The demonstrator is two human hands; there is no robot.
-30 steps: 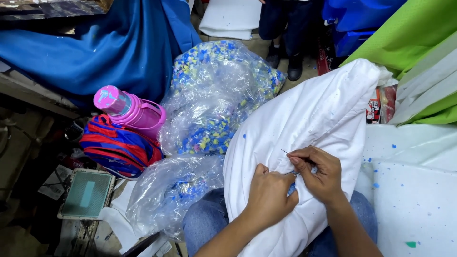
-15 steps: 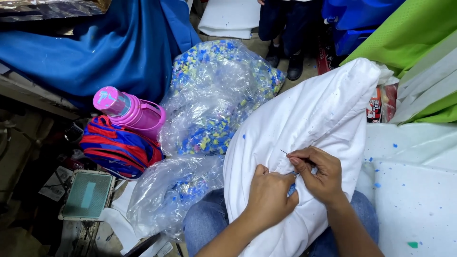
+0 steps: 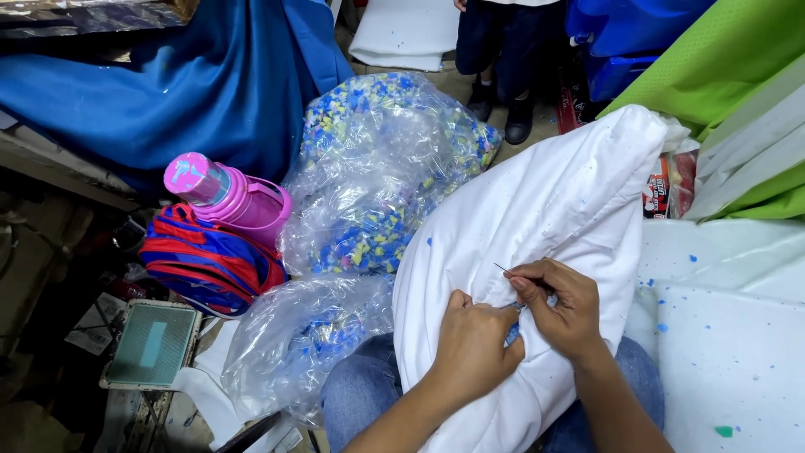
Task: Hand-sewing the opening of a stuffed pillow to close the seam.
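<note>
Both hands mid-stitch on white pillow (image 3: 537, 218) across my lap: left hand (image 3: 474, 348) pinches seam shut, right hand (image 3: 560, 309) at its 3 o'clock grips needle (image 3: 503, 270); next I'd judge pull thread through, keep the seam pinched.

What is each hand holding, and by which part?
The right hand pinches a needle near its rear end; the left hand bunches the white cushion at its seam.

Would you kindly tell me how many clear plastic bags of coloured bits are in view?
2: a large clear bag behind the white pillow, and a smaller clear bag beside the person's knee. Others may be hidden.
</note>
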